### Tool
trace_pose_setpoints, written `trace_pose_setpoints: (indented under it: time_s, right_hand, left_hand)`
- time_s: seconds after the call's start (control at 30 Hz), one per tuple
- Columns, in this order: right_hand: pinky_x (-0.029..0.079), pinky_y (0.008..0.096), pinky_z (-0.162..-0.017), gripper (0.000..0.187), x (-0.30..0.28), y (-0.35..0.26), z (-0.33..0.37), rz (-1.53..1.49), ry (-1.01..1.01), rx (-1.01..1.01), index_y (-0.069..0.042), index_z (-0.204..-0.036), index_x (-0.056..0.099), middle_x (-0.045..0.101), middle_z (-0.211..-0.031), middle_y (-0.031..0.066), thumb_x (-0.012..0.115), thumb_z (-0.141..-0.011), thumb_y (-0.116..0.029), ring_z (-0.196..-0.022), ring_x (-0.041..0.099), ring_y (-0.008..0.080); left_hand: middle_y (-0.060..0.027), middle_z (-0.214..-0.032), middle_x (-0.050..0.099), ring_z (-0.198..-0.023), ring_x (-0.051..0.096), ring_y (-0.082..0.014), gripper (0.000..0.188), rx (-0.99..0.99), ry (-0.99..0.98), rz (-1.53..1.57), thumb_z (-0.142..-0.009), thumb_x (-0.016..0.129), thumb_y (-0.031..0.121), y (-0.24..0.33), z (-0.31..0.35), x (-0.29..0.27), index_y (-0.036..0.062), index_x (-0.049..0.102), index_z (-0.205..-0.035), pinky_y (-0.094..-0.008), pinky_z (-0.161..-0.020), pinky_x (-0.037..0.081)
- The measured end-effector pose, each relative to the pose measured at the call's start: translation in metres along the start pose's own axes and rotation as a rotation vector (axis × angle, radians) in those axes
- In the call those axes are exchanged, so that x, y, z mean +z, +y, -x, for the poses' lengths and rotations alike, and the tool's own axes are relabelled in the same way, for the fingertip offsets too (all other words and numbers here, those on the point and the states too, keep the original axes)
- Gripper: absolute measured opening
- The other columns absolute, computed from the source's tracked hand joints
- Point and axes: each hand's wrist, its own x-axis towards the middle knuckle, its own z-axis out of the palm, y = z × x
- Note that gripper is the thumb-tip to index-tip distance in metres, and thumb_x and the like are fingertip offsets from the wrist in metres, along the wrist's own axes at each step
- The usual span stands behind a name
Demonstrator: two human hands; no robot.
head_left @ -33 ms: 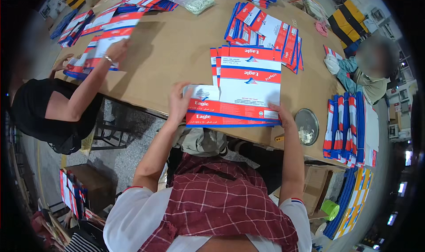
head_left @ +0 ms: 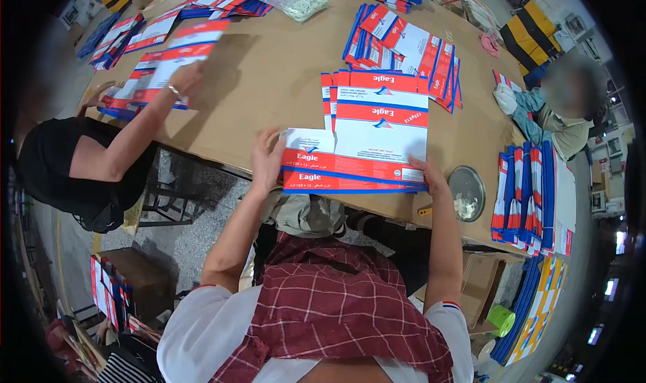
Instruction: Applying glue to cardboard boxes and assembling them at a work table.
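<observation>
A flat carton blank [head_left: 381, 138], printed red, white and blue, lies in front of me at the table's near edge, with more blanks beneath it. My right hand [head_left: 432, 176] grips its lower right edge, thumb on top and fingers out of sight underneath. My left hand [head_left: 266, 160] is at the left edge of the blank, fingers curved and apart. Whether its fingertips still touch the cardboard is hard to see. Beyond the blank, more carton blanks [head_left: 416, 47] lie in a fanned pile.
A round metal dish [head_left: 466, 193] with pale bits stands right of my right hand. Bundled cartons [head_left: 525, 191] stand at the right table edge. At left, a co-worker's hand [head_left: 186, 80] handles cartons; another person [head_left: 531, 107] sits at right. A clear bag [head_left: 301, 4] lies far back.
My left hand has shifted slightly left, off the carton's upper left corner. The co-worker's hand at left has moved a little to the right with a carton.
</observation>
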Motion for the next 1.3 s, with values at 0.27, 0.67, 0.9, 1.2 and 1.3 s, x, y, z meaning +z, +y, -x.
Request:
trace_pose_setpoints:
  time_s: [0.27, 0.67, 0.9, 1.2, 1.3]
  right_hand:
    - [0.044, 0.0291, -0.079, 0.042, 0.017, 0.004, 0.016, -0.052, 0.146, -0.207, -0.003, -0.113, 0.051, 0.060, -0.101, 0.0055, 0.067, -0.075, -0.011, -0.088, 0.056, 0.0147]
    - [0.043, 0.0312, -0.084, 0.040, 0.015, -0.026, 0.000, -0.275, 0.047, -0.557, -0.003, -0.111, 0.052, 0.059, -0.102, 0.0042, 0.067, -0.074, -0.005, -0.091, 0.056, 0.0155]
    - [0.037, 0.0337, -0.091, 0.050, 0.026, -0.030, 0.002, -0.241, 0.031, -0.621, -0.004, -0.113, 0.050, 0.056, -0.108, 0.0050, 0.072, -0.069, -0.013, -0.100, 0.052, 0.0181]
    - [0.037, 0.0368, -0.091, 0.051, 0.024, -0.015, 0.024, 0.016, 0.243, -0.501, -0.004, -0.116, 0.047, 0.054, -0.110, 0.0069, 0.069, -0.070, -0.011, -0.101, 0.049, 0.0212]
    - [0.043, 0.0343, -0.081, 0.052, 0.017, 0.012, 0.004, 0.275, 0.313, -0.257, -0.002, -0.113, 0.050, 0.055, -0.105, 0.0075, 0.071, -0.069, -0.018, -0.094, 0.052, 0.0188]
  left_hand:
    - [-0.0177, -0.123, 0.046, -0.110, 0.048, -0.0217, 0.070, -0.431, -0.090, 0.453, -0.079, 0.066, 0.026, 0.025, 0.033, -0.014, -0.0034, 0.028, -0.131, -0.0326, -0.093, 0.039]
    - [-0.0062, -0.105, 0.059, -0.095, 0.056, -0.0129, 0.048, -0.147, -0.297, 0.566, -0.073, 0.069, 0.007, 0.040, -0.059, -0.031, 0.0010, 0.047, -0.116, -0.0267, -0.085, 0.045]
    - [-0.0087, -0.128, 0.043, -0.118, 0.042, -0.0194, 0.085, -0.120, -0.421, 0.634, -0.067, 0.076, 0.009, -0.018, -0.074, -0.009, 0.0018, 0.025, -0.135, -0.0313, -0.099, 0.035]
    - [-0.0104, -0.119, 0.050, -0.110, 0.047, -0.0164, 0.074, 0.047, -0.337, 0.449, -0.071, 0.073, 0.017, -0.026, -0.068, 0.027, 0.0018, 0.031, -0.131, -0.0314, -0.094, 0.037]
    - [-0.0099, -0.106, 0.057, -0.100, 0.053, -0.0166, 0.056, -0.050, -0.432, 0.597, -0.075, 0.069, 0.019, -0.058, -0.065, 0.021, 0.0002, 0.044, -0.121, -0.0316, -0.089, 0.041]
